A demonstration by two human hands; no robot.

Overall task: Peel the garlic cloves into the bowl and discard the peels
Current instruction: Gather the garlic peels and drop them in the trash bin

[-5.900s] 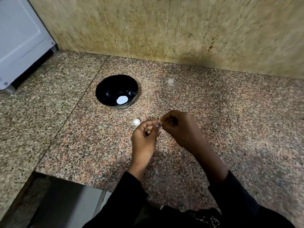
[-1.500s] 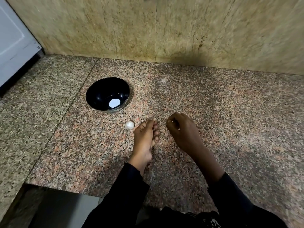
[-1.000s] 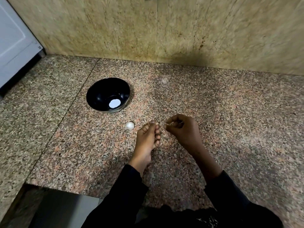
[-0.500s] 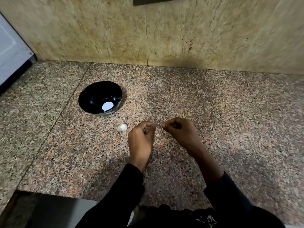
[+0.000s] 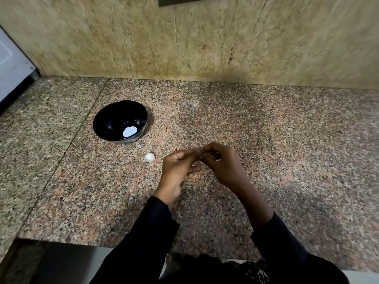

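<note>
Both hands meet at frame centre above the speckled granite table (image 5: 266, 140): the left hand (image 5: 178, 171) and right hand (image 5: 221, 162) pinch something small between their fingertips, too hidden to identify. The white unpeeled garlic clove (image 5: 149, 157) lies just left of the left hand, the nearer one; the glossy black bowl (image 5: 114, 119) sits upper left.

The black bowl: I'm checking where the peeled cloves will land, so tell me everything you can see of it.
The black bowl is round, deep and glossy inside, with a paler, shiny-looking outer wall showing at its near edge. It stands upright on the speckled granite counter, left of and beyond both hands. A white oval patch shows at its bottom; whether it is a clove or a reflection is unclear. Nothing touches the bowl. A small white garlic piece lies apart on the counter, just nearer.
</note>
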